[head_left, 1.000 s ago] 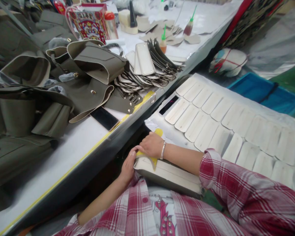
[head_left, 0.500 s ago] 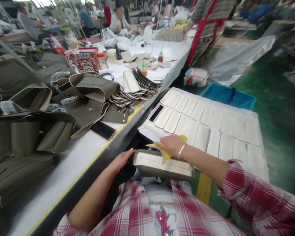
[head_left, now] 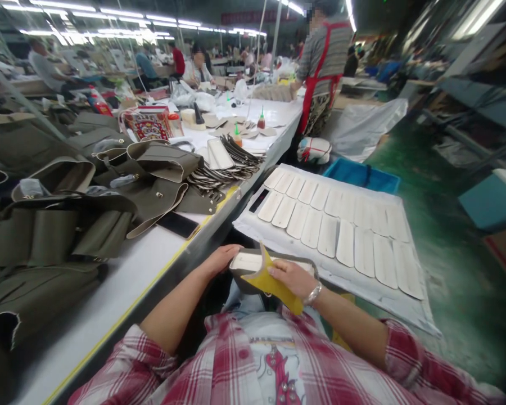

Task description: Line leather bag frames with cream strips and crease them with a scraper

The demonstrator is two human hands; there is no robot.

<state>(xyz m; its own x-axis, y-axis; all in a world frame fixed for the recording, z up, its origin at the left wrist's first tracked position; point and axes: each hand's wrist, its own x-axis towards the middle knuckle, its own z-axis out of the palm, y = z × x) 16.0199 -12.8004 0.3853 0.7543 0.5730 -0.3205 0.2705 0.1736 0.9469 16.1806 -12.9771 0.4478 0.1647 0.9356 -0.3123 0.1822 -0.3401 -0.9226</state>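
Note:
An olive-grey bag body rests at my lap, its long cream-white panel facing up. My left hand grips the left end of it, with some fingers hidden behind the edge. My right hand pinches a bent, flat yellow sheet that lies across the front of the bag and covers part of the cream panel. Whether the sheet is card, plastic or cloth I cannot tell. A bracelet circles my right wrist.
On my right, a cloth-covered board carries rows of cream panels. To the left, a long white table bears olive bags, a phone and bottles. A blue crate and a person in a red apron are beyond.
My right hand has moved down and toward me with the yellow sheet, which now hangs over the bag's near side. The left hand has come further onto the bag's end. The view has tilted up.

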